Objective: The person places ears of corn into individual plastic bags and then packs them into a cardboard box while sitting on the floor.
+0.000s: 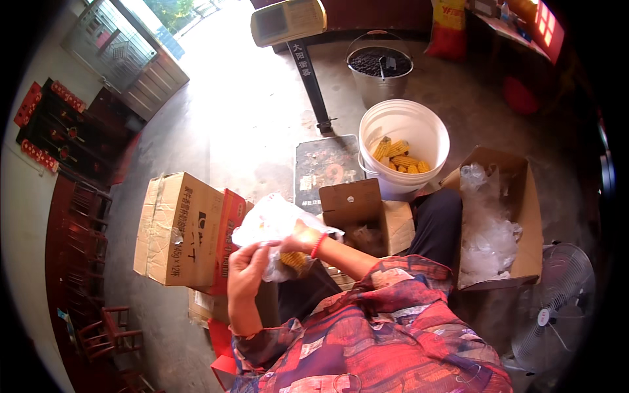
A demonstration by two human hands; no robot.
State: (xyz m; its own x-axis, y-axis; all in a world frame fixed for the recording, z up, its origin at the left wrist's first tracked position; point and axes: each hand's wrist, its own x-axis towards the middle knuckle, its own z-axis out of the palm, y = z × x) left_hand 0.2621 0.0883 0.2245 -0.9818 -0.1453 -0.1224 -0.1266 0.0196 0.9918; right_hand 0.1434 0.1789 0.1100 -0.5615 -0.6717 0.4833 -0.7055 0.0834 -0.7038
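Observation:
In front of my body both hands are on a clear plastic bag [270, 219] that bulges out white in the light. At its near side a yellow corn cob [294, 261] shows through the film. My left hand [246, 270] pinches the bag's edge between thumb and fingers. Just across from it, my right hand [301, 237], with a red band at the wrist, is closed on the bag above the cob; its fingertips are partly hidden. Beyond my hands a white bucket [371, 128] holds several corn cobs [401, 157].
A stacked carton [171, 229] stands at my left. An open carton [352, 201] sits between my legs, and another carton [532, 223] full of plastic bags [488, 242] is at my right, near a fan [553, 311]. Ahead are a platform scale [321, 157] and a metal pail [380, 85].

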